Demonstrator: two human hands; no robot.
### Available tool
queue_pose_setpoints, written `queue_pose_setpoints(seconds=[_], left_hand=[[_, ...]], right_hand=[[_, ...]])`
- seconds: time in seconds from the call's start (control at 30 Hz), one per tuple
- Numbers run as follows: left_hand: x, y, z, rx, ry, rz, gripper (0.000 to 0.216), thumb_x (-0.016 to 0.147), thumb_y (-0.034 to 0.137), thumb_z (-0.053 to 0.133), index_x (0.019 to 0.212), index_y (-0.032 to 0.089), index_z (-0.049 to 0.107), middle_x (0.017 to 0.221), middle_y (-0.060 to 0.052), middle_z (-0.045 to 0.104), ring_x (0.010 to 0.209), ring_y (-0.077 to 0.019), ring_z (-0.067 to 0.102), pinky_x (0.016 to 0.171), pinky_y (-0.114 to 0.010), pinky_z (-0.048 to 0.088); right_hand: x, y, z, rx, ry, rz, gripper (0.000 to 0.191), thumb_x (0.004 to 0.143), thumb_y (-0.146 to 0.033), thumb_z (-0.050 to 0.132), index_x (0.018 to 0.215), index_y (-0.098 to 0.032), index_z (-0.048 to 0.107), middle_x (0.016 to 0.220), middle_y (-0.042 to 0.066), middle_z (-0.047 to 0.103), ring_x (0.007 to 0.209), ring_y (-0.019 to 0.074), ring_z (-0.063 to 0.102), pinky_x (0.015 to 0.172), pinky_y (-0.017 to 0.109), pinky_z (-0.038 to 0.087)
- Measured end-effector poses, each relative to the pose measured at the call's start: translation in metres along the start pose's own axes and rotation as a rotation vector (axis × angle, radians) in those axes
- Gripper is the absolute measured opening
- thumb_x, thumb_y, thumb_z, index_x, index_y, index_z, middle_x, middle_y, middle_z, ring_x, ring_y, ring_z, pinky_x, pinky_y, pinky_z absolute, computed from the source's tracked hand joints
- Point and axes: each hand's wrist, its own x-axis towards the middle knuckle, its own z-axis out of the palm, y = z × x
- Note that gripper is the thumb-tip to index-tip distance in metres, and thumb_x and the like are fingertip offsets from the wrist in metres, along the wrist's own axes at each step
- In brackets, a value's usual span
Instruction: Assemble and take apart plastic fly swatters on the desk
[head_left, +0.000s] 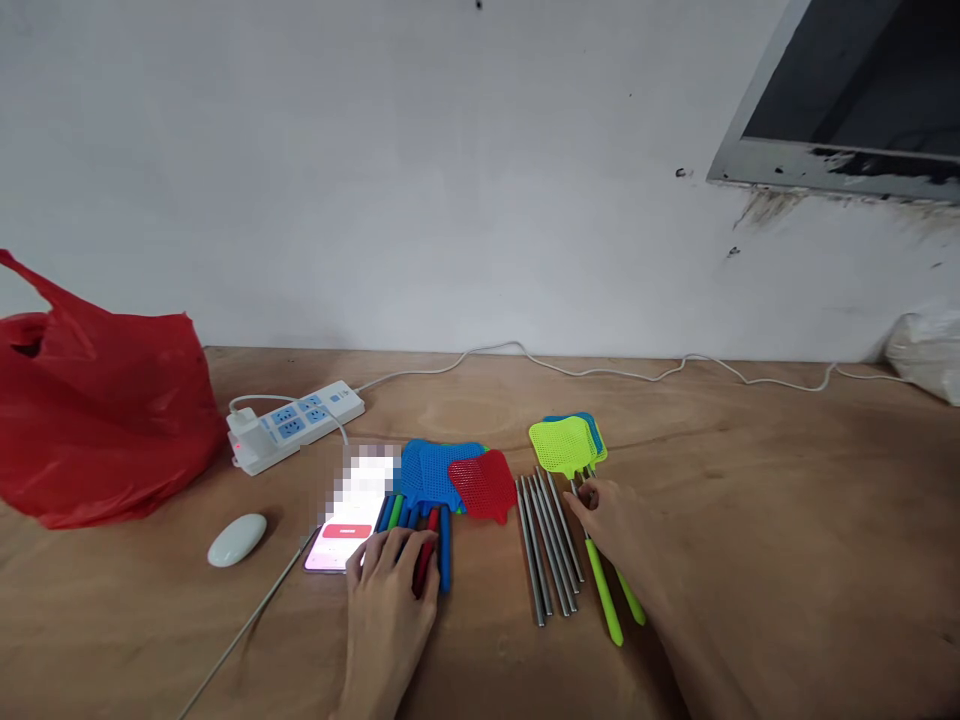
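My left hand (391,595) is closed at a row of coloured tube handles, with the red handle (425,560) between thumb and forefinger. A blue handle (445,550) lies just right of my thumb. Above them are mesh fly swatter heads, several blue (442,475) and one red (484,485) on top. My right hand (606,515) pinches the thin metal shaft of a lime-green fly swatter, just below its head (562,445); its green handle (604,595) points toward me. A second green handle (631,600) is partly under my wrist. Several bare metal rods (551,550) lie between my hands.
A lit phone (349,530) lies left of my left hand. Beyond it are a white power strip (296,425) with its cable, a white computer mouse (237,540) and a red plastic bag (105,410). At the far right sits a whitish bag (928,355) by the wall.
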Motion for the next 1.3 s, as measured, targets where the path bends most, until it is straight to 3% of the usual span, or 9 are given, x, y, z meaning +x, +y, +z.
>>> queue_pose_setpoints(seconds=[0.33, 0.57, 0.87, 1.3], left_hand=[[-0.003, 0.0, 0.0, -0.029, 0.077, -0.024, 0.017, 0.086, 0.022, 0.053, 0.097, 0.023, 0.067, 0.087, -0.004, 0.074, 0.086, -0.0295, 0.064, 0.085, -0.044, 0.038], [-0.005, 0.002, -0.001, -0.2, 0.139, -0.026, 0.015, 0.091, 0.025, 0.055, 0.103, 0.023, 0.065, 0.096, -0.006, 0.072, 0.088, -0.0259, 0.065, 0.083, -0.04, 0.046], [-0.006, 0.013, -0.007, -0.462, 0.0, 0.058, 0.02, 0.095, 0.02, 0.054, 0.113, 0.023, 0.063, 0.099, -0.005, 0.069, 0.088, -0.0196, 0.068, 0.075, -0.028, 0.055], [-0.004, 0.013, -0.004, -0.459, -0.089, 0.154, 0.025, 0.099, 0.02, 0.049, 0.122, 0.026, 0.059, 0.105, -0.005, 0.072, 0.095, -0.0206, 0.069, 0.082, -0.029, 0.056]], right_hand=[[-0.001, -0.011, -0.007, -0.043, 0.004, -0.044, 0.016, 0.089, -0.032, 0.06, 0.079, -0.021, 0.066, 0.068, 0.004, 0.069, 0.065, 0.0226, 0.064, 0.053, 0.028, 0.024], [-0.018, -0.043, 0.001, 0.061, -0.119, -0.265, 0.018, 0.089, -0.034, 0.062, 0.075, -0.023, 0.067, 0.06, -0.002, 0.065, 0.063, 0.0178, 0.062, 0.056, 0.027, 0.03], [-0.025, -0.055, 0.003, 0.01, -0.152, -0.312, 0.019, 0.084, -0.03, 0.07, 0.068, -0.023, 0.064, 0.068, 0.001, 0.072, 0.068, 0.0206, 0.065, 0.053, 0.029, 0.021], [-0.027, -0.053, 0.009, -0.045, -0.151, -0.278, 0.021, 0.084, -0.037, 0.067, 0.068, -0.023, 0.069, 0.072, 0.004, 0.075, 0.072, 0.024, 0.069, 0.054, 0.031, 0.021]])
